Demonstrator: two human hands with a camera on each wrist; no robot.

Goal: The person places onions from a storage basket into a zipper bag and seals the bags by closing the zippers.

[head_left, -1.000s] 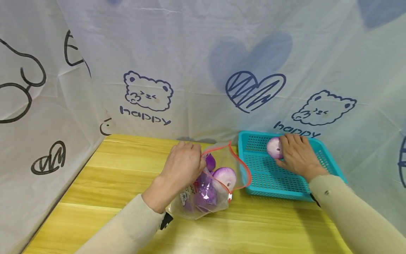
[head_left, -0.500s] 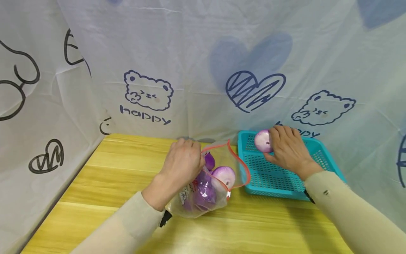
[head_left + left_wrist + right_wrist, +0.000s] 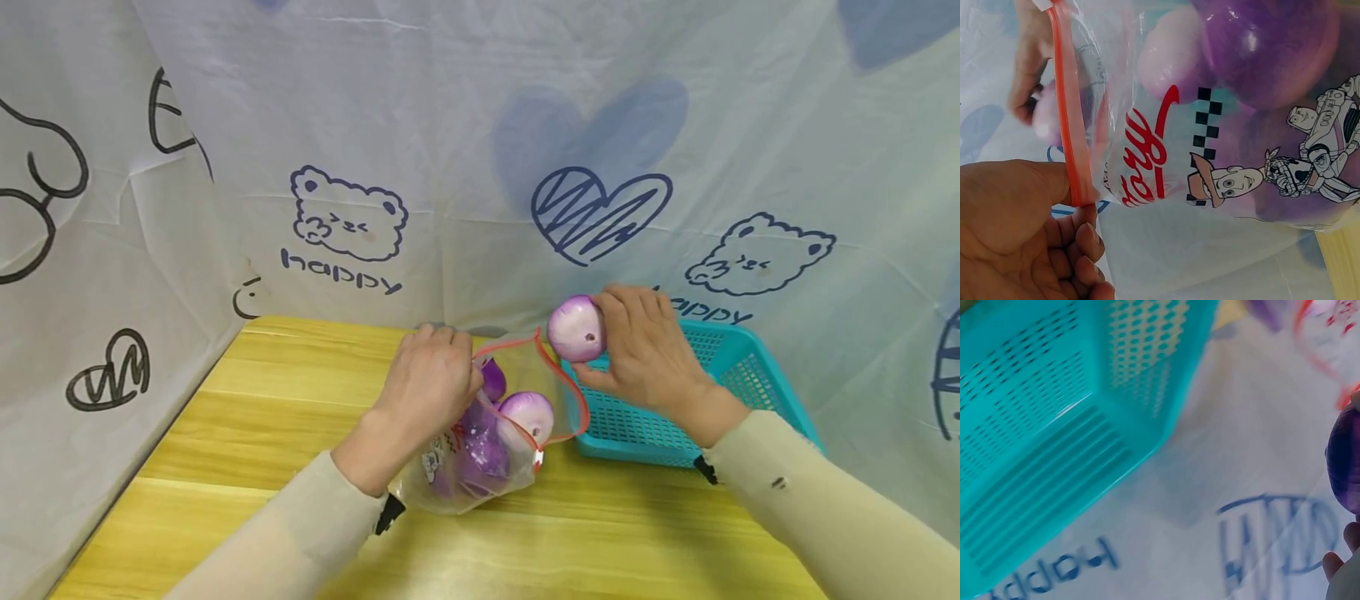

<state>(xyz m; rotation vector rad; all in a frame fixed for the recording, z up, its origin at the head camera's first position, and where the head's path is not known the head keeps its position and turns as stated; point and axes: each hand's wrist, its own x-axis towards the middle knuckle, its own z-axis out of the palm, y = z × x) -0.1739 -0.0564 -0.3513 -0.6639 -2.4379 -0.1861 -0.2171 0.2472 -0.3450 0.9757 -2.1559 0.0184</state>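
My left hand (image 3: 431,375) pinches the red-edged rim of a clear zip bag (image 3: 480,492), whose mouth gapes toward the right. Inside the bag lie several purple onions (image 3: 528,414); the printed plastic covers part of them. In the left wrist view the thumb and fingers (image 3: 1088,240) grip the red zip strip. My right hand (image 3: 648,354) holds another purple onion (image 3: 576,329) in the air, above the left edge of the teal basket and close to the bag's mouth. Only a dark side of that onion (image 3: 1346,462) shows in the right wrist view.
The teal plastic basket (image 3: 757,375) stands right of the bag on a yellow wood-grain table (image 3: 285,400); no onion shows in its visible part. A white cloth (image 3: 450,125) with blue drawings hangs behind the table and along its left side.
My right hand has lifted the onion out of the basket and carried it left toward the bag's mouth. My left hand keeps its grip on the bag rim, almost unmoved.
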